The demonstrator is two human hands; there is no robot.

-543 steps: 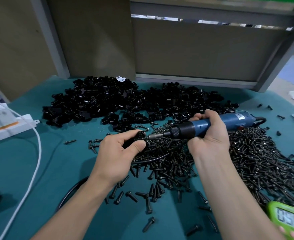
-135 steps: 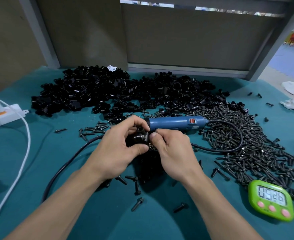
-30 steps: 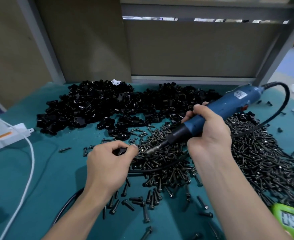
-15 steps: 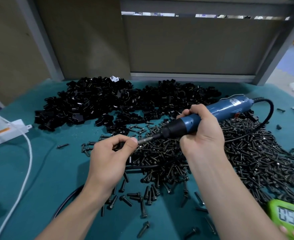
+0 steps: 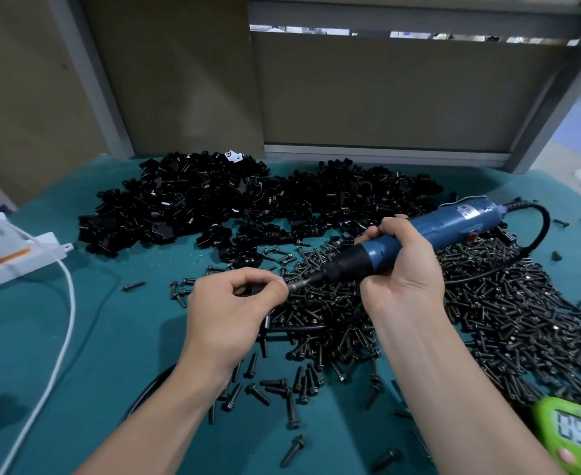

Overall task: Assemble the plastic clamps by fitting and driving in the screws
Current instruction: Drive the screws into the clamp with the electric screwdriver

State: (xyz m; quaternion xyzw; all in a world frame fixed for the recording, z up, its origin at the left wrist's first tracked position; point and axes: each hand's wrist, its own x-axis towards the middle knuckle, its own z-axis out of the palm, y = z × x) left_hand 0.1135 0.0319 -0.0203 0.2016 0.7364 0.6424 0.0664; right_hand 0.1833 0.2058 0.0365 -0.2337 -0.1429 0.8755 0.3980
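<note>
A green timer (image 5: 577,437) sits nearest, at the right edge of a teal table (image 5: 94,337). Screws (image 5: 505,303) lie spread across it. The left hand (image 5: 227,310) pinches a black clamp (image 5: 255,290). The right hand (image 5: 402,269) grips a blue driver (image 5: 453,222), its bit reaching the left fingertips. Behind lies a clamp pile (image 5: 213,200).

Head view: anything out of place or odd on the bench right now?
One white piece sits atop the otherwise all-black clamp pile at the back. Several stray screws lie scattered toward the near edge, away from the main heap. Nothing looks damaged.
</note>
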